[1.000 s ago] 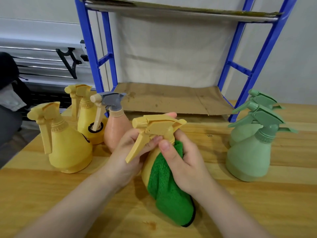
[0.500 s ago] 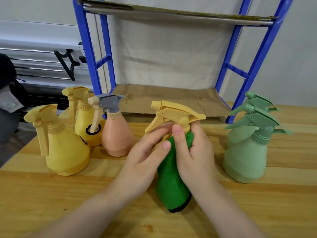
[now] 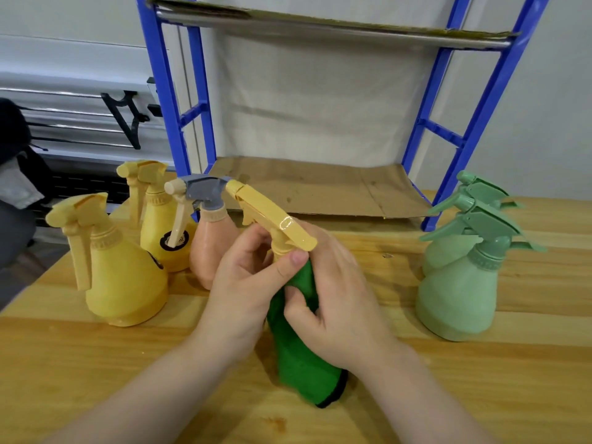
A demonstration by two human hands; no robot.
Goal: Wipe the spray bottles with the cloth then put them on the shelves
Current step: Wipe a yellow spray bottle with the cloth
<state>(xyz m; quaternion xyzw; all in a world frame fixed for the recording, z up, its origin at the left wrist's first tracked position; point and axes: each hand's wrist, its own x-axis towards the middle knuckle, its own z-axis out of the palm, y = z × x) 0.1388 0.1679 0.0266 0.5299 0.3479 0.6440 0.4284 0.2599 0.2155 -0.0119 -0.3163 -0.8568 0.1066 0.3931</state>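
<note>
Both hands held a yellow spray bottle (image 3: pixel 282 224) wrapped in a green cloth (image 3: pixel 301 357) over the wooden table (image 3: pixel 80 363).
The left hand (image 3: pixel 243 283) curled round the bottle's neck under the trigger head; the right hand (image 3: pixel 339 302) gripped the cloth against the body; the blue shelf rack (image 3: pixel 320 184) stood behind, other bottles to either side.

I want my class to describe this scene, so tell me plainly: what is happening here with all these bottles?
A person is wiping a yellow spray bottle with a green cloth. The left hand grips the bottle's neck while the right hand holds the cloth around its body. Two yellow bottles and a peach one stand left, two green bottles right, all on the wooden table. The blue shelf unit holds no bottles.
</note>
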